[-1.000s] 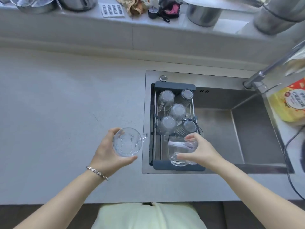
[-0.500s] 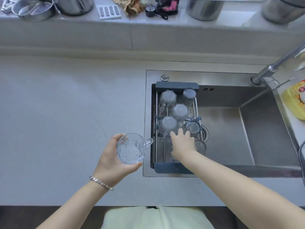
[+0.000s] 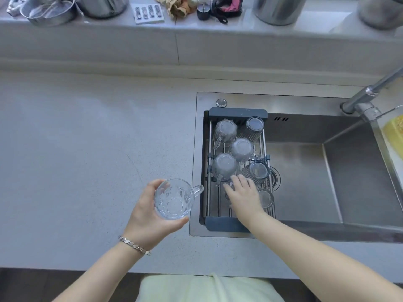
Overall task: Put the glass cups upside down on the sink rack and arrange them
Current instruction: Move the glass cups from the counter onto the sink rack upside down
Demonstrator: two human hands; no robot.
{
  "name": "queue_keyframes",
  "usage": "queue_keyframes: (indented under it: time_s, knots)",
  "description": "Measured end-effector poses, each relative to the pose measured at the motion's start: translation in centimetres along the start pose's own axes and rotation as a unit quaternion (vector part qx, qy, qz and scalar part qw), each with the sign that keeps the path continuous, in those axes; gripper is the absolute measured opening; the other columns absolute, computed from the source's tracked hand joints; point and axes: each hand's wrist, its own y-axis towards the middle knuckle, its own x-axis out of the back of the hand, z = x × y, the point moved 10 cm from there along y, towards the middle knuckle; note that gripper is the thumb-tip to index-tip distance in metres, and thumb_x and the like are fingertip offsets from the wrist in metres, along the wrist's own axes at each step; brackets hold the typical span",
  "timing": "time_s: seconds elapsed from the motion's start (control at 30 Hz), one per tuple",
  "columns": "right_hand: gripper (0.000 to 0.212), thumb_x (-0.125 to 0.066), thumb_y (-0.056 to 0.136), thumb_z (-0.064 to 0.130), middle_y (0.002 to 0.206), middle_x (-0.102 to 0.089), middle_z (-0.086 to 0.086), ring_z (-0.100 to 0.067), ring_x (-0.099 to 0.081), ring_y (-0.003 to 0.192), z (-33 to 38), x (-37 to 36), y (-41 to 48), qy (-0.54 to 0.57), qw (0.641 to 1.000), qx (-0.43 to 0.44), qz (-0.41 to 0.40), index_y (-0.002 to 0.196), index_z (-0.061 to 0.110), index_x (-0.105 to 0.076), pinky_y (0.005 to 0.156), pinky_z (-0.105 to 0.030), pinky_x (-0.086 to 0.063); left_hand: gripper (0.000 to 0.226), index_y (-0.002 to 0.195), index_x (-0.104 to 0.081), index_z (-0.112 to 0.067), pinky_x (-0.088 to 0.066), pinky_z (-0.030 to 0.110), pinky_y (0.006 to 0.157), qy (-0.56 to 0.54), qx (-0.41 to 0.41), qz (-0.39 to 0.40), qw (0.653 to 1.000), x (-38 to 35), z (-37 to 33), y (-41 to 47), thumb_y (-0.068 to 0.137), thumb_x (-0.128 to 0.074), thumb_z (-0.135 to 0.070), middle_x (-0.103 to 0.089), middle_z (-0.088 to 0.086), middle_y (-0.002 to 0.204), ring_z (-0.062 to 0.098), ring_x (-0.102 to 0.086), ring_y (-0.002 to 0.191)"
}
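A dark-ended wire sink rack (image 3: 237, 113) spans the left of the sink. Several glass cups stand upside down on it: mugs (image 3: 225, 129), (image 3: 241, 149), (image 3: 224, 165) and ribbed tumblers (image 3: 254, 124), (image 3: 258, 170), (image 3: 265, 198). My right hand (image 3: 244, 196) lies palm down over a glass cup (image 3: 227, 190) at the rack's near end, fingers draped on it; most of that cup is hidden. My left hand (image 3: 146, 219) holds a clear patterned glass mug (image 3: 174, 199) over the counter, just left of the sink, its handle pointing at the rack.
The steel sink basin (image 3: 305, 182) opens to the right of the rack, with a faucet (image 3: 370, 92) at the far right and a yellow pack (image 3: 394, 131) beside it. The grey counter (image 3: 87, 149) stretches left. Pots and small items line the back ledge (image 3: 152, 13).
My right hand carried glasses down onto the rack's near end and now rests on one there; a tumbler stands free beside it. The left hand with its mug stayed roughly in place.
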Motion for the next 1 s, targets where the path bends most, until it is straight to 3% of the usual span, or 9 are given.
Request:
queue_keyframes:
  time_s: [0.13, 0.23, 0.33, 0.47, 0.6, 0.7, 0.77, 0.9, 1.0]
  knots:
    - [0.051, -0.086, 0.060, 0.019, 0.115, -0.059, -0.012, -0.029, -0.055, 0.115, -2.8, 2.8, -2.1, 0.272, 0.954, -0.019, -0.128, 0.106, 0.011, -0.066, 0.095, -0.037, -0.045, 0.078, 0.102, -0.038, -0.042, -0.040, 0.020, 0.089, -0.027, 0.021, 0.031, 0.999, -1.5, -0.3, 0.4, 0.037, -0.081, -0.041, -0.053, -0.021, 0.106, 0.003, -0.054, 0.106]
    - [0.033, -0.070, 0.080, 0.016, 0.119, -0.055, 0.000, -0.013, -0.054, 0.109, -5.0, 2.8, -3.6, 0.597, 0.793, -0.108, -0.056, 0.110, 0.025, -0.059, 0.096, -0.027, -0.044, 0.086, 0.110, -0.043, -0.028, -0.046, 0.017, 0.083, -0.102, 0.058, 0.044, 0.992, -2.7, -0.6, 0.8, 0.034, -0.083, -0.036, -0.056, -0.016, 0.105, 0.006, -0.058, 0.104]
    - [0.073, -0.082, 0.063, 0.030, 0.129, -0.053, -0.007, -0.021, -0.061, 0.112, -0.6, 1.9, -4.8, 0.782, 0.601, -0.059, 0.154, 0.125, 0.032, -0.042, 0.096, -0.037, -0.050, 0.077, 0.100, -0.048, -0.030, -0.053, 0.032, 0.083, -0.251, 0.113, 0.073, 0.959, -4.8, -1.1, 1.2, 0.030, -0.079, -0.034, -0.060, -0.007, 0.106, 0.013, -0.062, 0.105]
    - [0.092, -0.092, 0.040, 0.027, 0.116, -0.065, 0.000, -0.017, -0.067, 0.103, 1.0, 2.8, -5.3, 0.829, 0.541, -0.021, 0.140, 0.121, 0.030, -0.048, 0.085, -0.031, -0.055, 0.073, 0.102, -0.049, -0.029, -0.059, 0.037, 0.072, -0.374, 0.164, 0.125, 0.904, -8.3, -2.7, 1.0, 0.034, -0.076, -0.028, -0.059, 0.003, 0.105, 0.022, -0.064, 0.097]
    - [0.067, -0.080, 0.044, 0.028, 0.111, -0.065, -0.003, -0.008, -0.067, 0.096, -1.9, 2.6, -5.7, 0.808, 0.583, -0.070, 0.057, 0.107, 0.031, -0.055, 0.080, -0.024, -0.055, 0.073, 0.105, -0.049, -0.034, -0.052, 0.040, 0.095, -0.234, 0.162, 0.192, 0.939, -9.8, -2.7, 1.2, 0.040, -0.081, -0.045, -0.061, -0.003, 0.112, 0.018, -0.062, 0.105]
    - [0.059, -0.082, 0.041, 0.037, 0.112, -0.062, 0.005, -0.014, -0.060, 0.107, -6.4, 3.2, -6.3, 0.725, 0.682, -0.100, -0.014, 0.096, 0.038, -0.059, 0.094, -0.035, -0.050, 0.062, 0.120, -0.048, -0.030, -0.045, 0.035, 0.103, -0.068, 0.118, 0.235, 0.962, -10.1, -2.4, 2.6, 0.065, -0.071, -0.050, -0.058, -0.003, 0.123, 0.016, -0.055, 0.118]
    - [0.056, -0.080, 0.041, 0.042, 0.106, -0.060, 0.016, -0.009, -0.057, 0.104, -9.5, 4.3, -6.5, 0.663, 0.739, -0.110, -0.047, 0.092, 0.039, -0.059, 0.089, -0.026, -0.047, 0.051, 0.126, -0.050, -0.022, -0.041, 0.034, 0.104, 0.045, 0.067, 0.202, 0.976, -9.9, -2.6, 4.8, 0.081, -0.062, -0.041, -0.055, -0.002, 0.131, 0.016, -0.051, 0.124]
    - [0.046, -0.075, 0.050, 0.037, 0.111, -0.057, 0.010, -0.008, -0.052, 0.104, -13.2, 6.4, -5.8, 0.573, 0.810, -0.115, -0.052, 0.090, 0.047, -0.053, 0.080, -0.012, -0.037, 0.055, 0.134, -0.040, -0.017, -0.048, 0.038, 0.099, 0.290, -0.069, 0.160, 0.941, -12.4, -4.6, 9.6, 0.085, -0.059, -0.030, -0.043, 0.001, 0.141, 0.021, -0.051, 0.121]
    - [0.048, -0.081, 0.056, 0.034, 0.115, -0.054, 0.005, -0.010, -0.049, 0.106, -13.5, 6.4, -4.9, 0.548, 0.829, -0.108, -0.024, 0.093, 0.046, -0.053, 0.083, -0.019, -0.036, 0.064, 0.137, -0.032, -0.015, -0.048, 0.042, 0.096, 0.367, -0.051, 0.167, 0.914, -15.1, -4.6, 12.4, 0.082, -0.062, -0.031, -0.037, 0.007, 0.143, 0.028, -0.046, 0.123]
